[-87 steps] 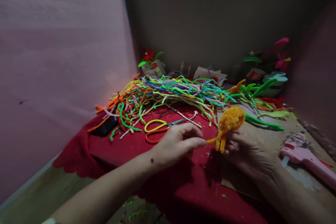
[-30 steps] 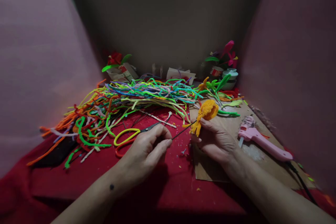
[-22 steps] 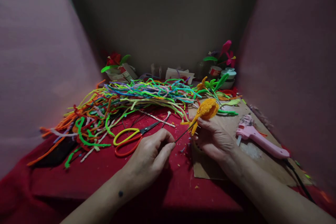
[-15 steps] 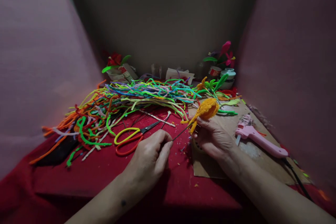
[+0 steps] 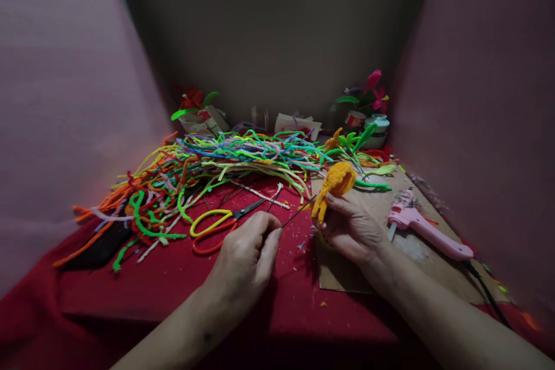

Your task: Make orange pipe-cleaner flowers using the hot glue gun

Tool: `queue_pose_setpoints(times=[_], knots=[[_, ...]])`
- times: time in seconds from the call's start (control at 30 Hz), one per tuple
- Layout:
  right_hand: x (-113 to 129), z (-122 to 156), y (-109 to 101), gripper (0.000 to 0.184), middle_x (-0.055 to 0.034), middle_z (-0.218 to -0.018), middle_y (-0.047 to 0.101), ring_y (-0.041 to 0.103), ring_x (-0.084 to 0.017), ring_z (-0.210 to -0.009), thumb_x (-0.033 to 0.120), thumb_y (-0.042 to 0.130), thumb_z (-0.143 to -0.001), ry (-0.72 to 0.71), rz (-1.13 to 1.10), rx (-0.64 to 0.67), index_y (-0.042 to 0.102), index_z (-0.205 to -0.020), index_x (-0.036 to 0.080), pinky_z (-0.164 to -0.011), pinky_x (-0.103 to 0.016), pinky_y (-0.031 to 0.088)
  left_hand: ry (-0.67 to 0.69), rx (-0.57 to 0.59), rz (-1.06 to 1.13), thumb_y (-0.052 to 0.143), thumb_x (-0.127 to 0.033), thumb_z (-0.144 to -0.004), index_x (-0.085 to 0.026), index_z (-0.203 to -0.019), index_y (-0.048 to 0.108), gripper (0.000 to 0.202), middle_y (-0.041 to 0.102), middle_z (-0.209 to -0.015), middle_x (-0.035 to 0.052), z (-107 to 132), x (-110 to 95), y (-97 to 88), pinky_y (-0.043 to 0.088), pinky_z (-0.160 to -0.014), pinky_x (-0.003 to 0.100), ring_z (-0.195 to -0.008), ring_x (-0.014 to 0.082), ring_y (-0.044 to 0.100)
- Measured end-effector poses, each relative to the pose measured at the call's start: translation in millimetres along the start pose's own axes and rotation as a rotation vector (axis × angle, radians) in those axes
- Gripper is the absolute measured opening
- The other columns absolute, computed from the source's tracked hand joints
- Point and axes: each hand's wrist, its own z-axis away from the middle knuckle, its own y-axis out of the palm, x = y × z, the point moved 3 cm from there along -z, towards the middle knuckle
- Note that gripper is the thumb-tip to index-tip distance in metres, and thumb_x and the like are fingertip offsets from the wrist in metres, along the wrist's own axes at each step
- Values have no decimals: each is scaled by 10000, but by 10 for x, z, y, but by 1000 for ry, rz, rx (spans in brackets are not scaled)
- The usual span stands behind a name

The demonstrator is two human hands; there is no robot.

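Observation:
Between thumb and fingers, my left hand (image 5: 249, 251) pinches one end of a thin dark wire stem (image 5: 297, 213). The stem slants up and right towards an orange fuzzy pipe-cleaner flower (image 5: 336, 182), and its far end lies beside the flower's lower strands; I cannot tell whether they touch. Closed around the base of that flower is my right hand (image 5: 353, 228), with its looped petals standing above the fingers. Scissors (image 5: 212, 230) with one yellow and one red handle lie just beyond my left hand, blades pointing up and right.
A heap of coloured pipe cleaners (image 5: 251, 150) spreads across the back and left of the red cloth (image 5: 173, 295). On the right, a pink glue gun (image 5: 429, 231) lies on a cardboard sheet (image 5: 347, 283). Finished-looking flowers (image 5: 375, 89) and small jars (image 5: 376, 124) stand behind.
My right hand has turned the orange flower a little and shifted it slightly left, so its lower strands hang differently. The wire end now shows beside the flower. My left hand has barely moved.

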Motion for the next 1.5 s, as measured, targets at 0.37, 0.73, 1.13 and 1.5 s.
queue_pose_setpoints(times=[0.37,0.73,1.13,1.5], knots=[[-20,-47,-42,230,45,-590,646,541,-81,-470,149,793,-544,-64,122,59,651,-723,174,-403,-184,404,-37,59,105,388,-228,-878,-189,-769,475,144,472,-511,-49,27,-24,121,365,-471,200,-415,78,440],[-32,-25,-1,234,18,-588,652,577,-95,-536,133,814,-481,-165,177,36,671,-665,147,-512,-199,471,-231,160,365,381,-309,-881,-212,-802,443,140,541,-461,-53,14,-5,288,401,-429,196,-367,97,508],[-28,0,10,143,17,-581,624,546,-85,-496,98,770,-539,-144,215,33,683,-650,123,-427,-187,443,-191,181,366,403,-278,-866,-201,-779,477,138,559,-518,-30,-28,-11,295,413,-463,211,-429,112,540],[-88,20,31,163,-10,-641,666,567,-74,-495,122,756,-590,-112,220,141,708,-746,113,-415,-157,445,-186,52,582,563,-246,-776,-129,-871,635,167,644,-839,39,-475,-100,228,448,-728,235,-792,147,581]])
